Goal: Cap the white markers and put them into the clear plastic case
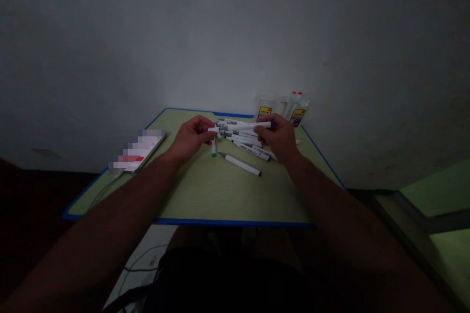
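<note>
Through the headcam I'm watching the left hand (190, 137) pinching a cap (212, 129) near the marker (243, 127) the right hand (279, 137) is holding; other markers (252, 150) are lying on the table (205, 195), a phone (142, 150) resting leftward.

No text can be made out
Yellow labels (265, 111) at far right and white markers (251, 151) are printed too small to be read.

A plain grey wall (220, 34) rises behind a pale green table (213, 198) with blue edging (235, 223) — the light dim, the floor (33, 210) at left nearly black — while greenish surfaces (438, 190), hard to identify, show at right.
</note>
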Demonstrator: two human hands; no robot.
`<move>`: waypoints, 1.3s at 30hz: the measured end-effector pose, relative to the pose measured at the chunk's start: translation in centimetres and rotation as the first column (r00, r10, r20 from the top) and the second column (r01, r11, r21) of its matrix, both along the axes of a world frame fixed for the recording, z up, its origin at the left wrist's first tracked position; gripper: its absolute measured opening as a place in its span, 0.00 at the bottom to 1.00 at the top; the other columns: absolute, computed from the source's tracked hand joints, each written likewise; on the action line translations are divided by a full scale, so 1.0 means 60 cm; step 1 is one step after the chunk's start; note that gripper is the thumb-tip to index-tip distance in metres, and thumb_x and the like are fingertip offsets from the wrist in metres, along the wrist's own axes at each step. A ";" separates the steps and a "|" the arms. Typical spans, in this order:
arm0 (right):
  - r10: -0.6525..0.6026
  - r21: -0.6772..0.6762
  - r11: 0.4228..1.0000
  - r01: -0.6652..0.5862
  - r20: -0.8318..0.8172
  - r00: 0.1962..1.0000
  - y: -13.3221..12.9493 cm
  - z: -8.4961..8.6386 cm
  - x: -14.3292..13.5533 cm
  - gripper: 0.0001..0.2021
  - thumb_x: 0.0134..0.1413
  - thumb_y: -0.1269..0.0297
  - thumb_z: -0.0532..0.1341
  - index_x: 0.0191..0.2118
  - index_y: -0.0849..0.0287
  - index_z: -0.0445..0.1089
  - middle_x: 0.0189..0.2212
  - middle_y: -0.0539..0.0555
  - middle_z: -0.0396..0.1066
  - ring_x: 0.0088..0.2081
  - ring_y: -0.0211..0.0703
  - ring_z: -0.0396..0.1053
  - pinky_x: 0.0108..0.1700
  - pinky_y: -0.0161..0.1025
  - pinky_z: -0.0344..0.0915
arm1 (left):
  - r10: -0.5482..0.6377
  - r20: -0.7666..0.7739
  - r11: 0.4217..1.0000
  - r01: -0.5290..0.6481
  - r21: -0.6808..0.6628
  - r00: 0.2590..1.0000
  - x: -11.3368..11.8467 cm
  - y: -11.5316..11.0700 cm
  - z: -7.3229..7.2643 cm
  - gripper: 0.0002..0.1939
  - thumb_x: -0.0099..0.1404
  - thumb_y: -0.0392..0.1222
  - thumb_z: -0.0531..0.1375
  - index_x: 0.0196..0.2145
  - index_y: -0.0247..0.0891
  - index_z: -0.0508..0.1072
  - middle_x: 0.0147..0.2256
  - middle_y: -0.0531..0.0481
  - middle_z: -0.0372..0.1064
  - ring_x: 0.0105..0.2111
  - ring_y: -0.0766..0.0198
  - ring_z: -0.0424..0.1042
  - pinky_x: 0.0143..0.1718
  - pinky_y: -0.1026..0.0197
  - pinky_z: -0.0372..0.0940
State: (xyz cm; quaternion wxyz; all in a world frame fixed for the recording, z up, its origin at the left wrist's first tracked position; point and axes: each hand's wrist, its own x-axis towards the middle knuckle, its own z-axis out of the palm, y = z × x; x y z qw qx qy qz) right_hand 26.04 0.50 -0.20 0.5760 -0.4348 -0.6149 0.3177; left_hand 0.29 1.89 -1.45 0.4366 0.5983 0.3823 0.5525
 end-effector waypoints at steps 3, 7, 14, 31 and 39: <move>0.016 0.000 1.000 -0.016 -0.016 1.000 0.000 0.001 0.000 0.13 0.45 0.59 0.70 0.37 0.57 0.73 0.19 0.44 0.69 0.19 0.34 0.65 0.21 0.33 0.65 | -0.014 0.005 1.000 0.014 0.006 1.000 0.000 0.001 -0.001 0.16 0.47 0.39 0.73 0.33 0.37 0.74 0.27 0.53 0.74 0.26 0.65 0.73 0.28 0.61 0.70; 0.034 0.005 0.999 -0.034 -0.026 0.999 0.000 0.000 -0.001 0.13 0.45 0.60 0.71 0.37 0.57 0.73 0.19 0.45 0.70 0.18 0.34 0.65 0.21 0.33 0.65 | -0.028 0.004 1.000 0.028 0.012 1.000 0.000 0.000 0.000 0.16 0.48 0.39 0.73 0.33 0.37 0.75 0.27 0.53 0.75 0.25 0.65 0.73 0.28 0.61 0.70; 0.064 -0.011 0.998 -0.065 -0.029 0.998 -0.004 0.003 -0.003 0.12 0.45 0.61 0.71 0.38 0.58 0.75 0.20 0.47 0.72 0.19 0.33 0.66 0.21 0.33 0.64 | -0.014 -0.020 1.000 0.014 -0.007 1.000 0.002 -0.005 0.005 0.16 0.47 0.39 0.73 0.33 0.37 0.75 0.24 0.52 0.75 0.22 0.65 0.72 0.27 0.60 0.69; 0.123 -0.048 0.991 -0.129 -0.100 0.987 -0.004 0.004 -0.003 0.14 0.47 0.58 0.70 0.40 0.57 0.71 0.28 0.51 0.79 0.25 0.38 0.75 0.22 0.32 0.66 | -0.025 -0.044 1.000 0.024 -0.017 0.999 0.003 -0.008 0.009 0.15 0.48 0.41 0.73 0.33 0.36 0.77 0.25 0.51 0.76 0.23 0.66 0.72 0.28 0.61 0.68; -0.014 -0.035 0.999 0.014 -0.007 1.000 0.007 0.001 0.006 0.13 0.44 0.60 0.71 0.38 0.60 0.80 0.20 0.44 0.68 0.18 0.31 0.60 0.20 0.33 0.60 | 0.046 -0.037 0.999 -0.046 -0.008 0.998 0.003 -0.007 0.011 0.12 0.50 0.40 0.72 0.32 0.35 0.78 0.24 0.51 0.75 0.22 0.67 0.71 0.28 0.62 0.67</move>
